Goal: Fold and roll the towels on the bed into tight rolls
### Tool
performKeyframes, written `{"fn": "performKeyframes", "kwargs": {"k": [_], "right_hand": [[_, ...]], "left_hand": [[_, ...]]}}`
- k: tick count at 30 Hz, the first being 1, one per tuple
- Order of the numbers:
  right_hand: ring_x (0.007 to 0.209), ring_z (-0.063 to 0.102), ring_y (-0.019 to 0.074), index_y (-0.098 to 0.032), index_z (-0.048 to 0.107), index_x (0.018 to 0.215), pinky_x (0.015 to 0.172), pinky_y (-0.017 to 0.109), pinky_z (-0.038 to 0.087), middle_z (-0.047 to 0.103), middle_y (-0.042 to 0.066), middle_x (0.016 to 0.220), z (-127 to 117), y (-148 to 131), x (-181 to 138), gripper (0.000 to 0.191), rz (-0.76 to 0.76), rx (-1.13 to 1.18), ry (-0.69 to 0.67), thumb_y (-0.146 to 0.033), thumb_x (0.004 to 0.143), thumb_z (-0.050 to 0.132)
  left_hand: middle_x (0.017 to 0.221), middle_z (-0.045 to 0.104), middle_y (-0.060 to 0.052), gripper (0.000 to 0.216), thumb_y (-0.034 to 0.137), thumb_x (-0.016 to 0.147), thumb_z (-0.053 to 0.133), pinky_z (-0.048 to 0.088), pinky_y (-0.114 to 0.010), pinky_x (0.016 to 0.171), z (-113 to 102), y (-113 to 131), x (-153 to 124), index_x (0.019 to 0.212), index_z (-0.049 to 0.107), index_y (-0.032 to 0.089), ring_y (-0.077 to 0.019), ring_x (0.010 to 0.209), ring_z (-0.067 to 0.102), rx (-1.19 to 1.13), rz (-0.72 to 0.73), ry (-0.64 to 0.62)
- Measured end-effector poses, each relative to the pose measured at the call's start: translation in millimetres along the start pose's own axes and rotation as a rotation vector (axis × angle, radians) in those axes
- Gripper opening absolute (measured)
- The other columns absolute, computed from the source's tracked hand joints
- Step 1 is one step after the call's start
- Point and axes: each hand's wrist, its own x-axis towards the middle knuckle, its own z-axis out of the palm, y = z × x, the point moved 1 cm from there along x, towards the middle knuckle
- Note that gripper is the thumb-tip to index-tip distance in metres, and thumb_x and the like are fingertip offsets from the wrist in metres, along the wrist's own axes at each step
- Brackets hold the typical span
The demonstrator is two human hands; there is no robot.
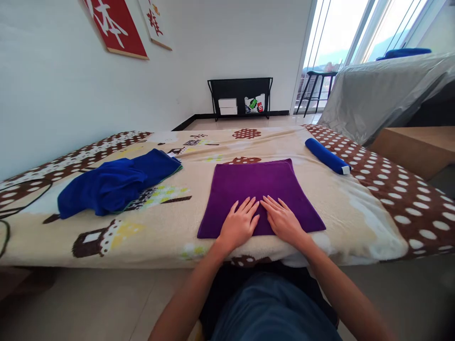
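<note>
A purple towel (256, 187) lies spread flat on the patterned blanket (170, 227) in front of me. My left hand (239, 224) rests palm down on the towel's near edge with its fingers stretched out. My right hand (282, 219) lies flat beside it, fingers also extended, the fingertips of both hands almost touching. Neither hand holds anything.
A loose pile of blue towels (117, 184) sits on the blanket to the left. A rolled blue towel (327, 156) lies at the right. A black rack (240, 97) stands by the far wall, and a covered piece of furniture (384, 90) is at the right.
</note>
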Motion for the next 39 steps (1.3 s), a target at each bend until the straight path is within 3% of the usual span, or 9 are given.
{"fn": "performKeyframes", "kwargs": {"k": [2,5,11,16,22,29,35,39], "right_hand": [[0.147,0.036,0.0194,-0.026,0.046,0.150,0.122,0.047,0.029,0.042,0.003,0.155,-5.2,4.0,-23.7,0.050,-0.003,0.009,0.073,-0.027,0.102,0.032],[0.147,0.036,0.0213,-0.032,0.043,0.151,0.122,0.050,0.030,0.041,0.000,0.155,-13.5,19.5,-55.2,0.050,0.101,-0.006,0.148,-0.039,0.102,0.037],[0.145,0.038,0.0200,-0.040,0.037,0.153,0.121,0.048,0.036,0.039,-0.005,0.155,-31.6,64.8,-107.0,0.054,0.025,0.091,0.097,-0.039,0.099,0.044],[0.142,0.043,0.0194,-0.042,0.048,0.146,0.120,0.048,0.039,0.049,-0.005,0.149,-35.6,92.8,-123.9,0.049,0.073,0.223,0.121,-0.036,0.098,0.044],[0.131,0.056,0.0225,-0.039,0.068,0.124,0.115,0.051,0.046,0.065,-0.002,0.132,-30.6,101.4,-124.7,0.036,0.131,0.298,0.304,-0.037,0.093,0.049],[0.129,0.058,0.0219,-0.041,0.069,0.121,0.113,0.051,0.047,0.065,-0.003,0.130,-36.1,108.5,-128.2,0.036,0.128,0.275,0.283,-0.037,0.094,0.046],[0.130,0.057,0.0204,-0.042,0.066,0.126,0.111,0.047,0.047,0.063,-0.004,0.133,-37.4,115.0,-139.4,0.036,0.068,0.193,0.265,-0.034,0.096,0.048],[0.128,0.059,0.0232,-0.036,0.068,0.126,0.106,0.047,0.050,0.065,-0.001,0.133,-42.6,115.7,-150.2,0.035,0.014,0.198,0.258,-0.029,0.096,0.050]], "left_hand": [[0.161,0.034,0.000,0.052,0.042,0.103,0.033,0.026,-0.048,0.123,-6.0,-7.2,-32.8,0.155,0.034,0.036,-0.0201,0.151,0.030,0.023,-0.021,0.053],[0.161,0.032,-0.001,0.056,0.039,0.102,0.039,0.029,-0.052,0.121,-12.2,-26.7,-76.0,0.156,0.029,0.037,-0.0231,0.150,0.031,0.080,-0.091,0.110],[0.157,0.041,-0.006,0.063,0.028,0.098,0.043,0.031,-0.053,0.120,-13.6,-65.4,-129.1,0.158,0.025,0.034,-0.0247,0.146,0.039,0.054,-0.101,0.186],[0.147,0.055,-0.004,0.058,0.020,0.095,0.042,0.041,-0.049,0.113,-14.2,-80.6,-133.5,0.151,0.042,0.035,-0.0219,0.138,0.051,-0.018,-0.055,0.280],[0.135,0.066,-0.001,0.041,0.022,0.097,0.043,0.048,-0.045,0.103,-18.4,-96.5,-129.8,0.131,0.062,0.036,-0.0200,0.128,0.060,-0.152,-0.068,0.357],[0.133,0.066,0.001,0.042,0.020,0.099,0.041,0.048,-0.043,0.102,-26.2,-109.4,-136.8,0.130,0.063,0.037,-0.0192,0.128,0.060,-0.150,0.014,0.280],[0.137,0.063,0.001,0.060,0.004,0.092,0.034,0.049,-0.040,0.100,-37.4,-108.9,-148.3,0.137,0.058,0.037,-0.0175,0.129,0.059,-0.094,0.109,0.235],[0.137,0.065,-0.001,0.059,0.001,0.093,0.038,0.048,-0.036,0.099,-42.1,-109.2,-156.1,0.139,0.055,0.033,-0.0169,0.127,0.060,-0.090,0.185,0.229]]}}
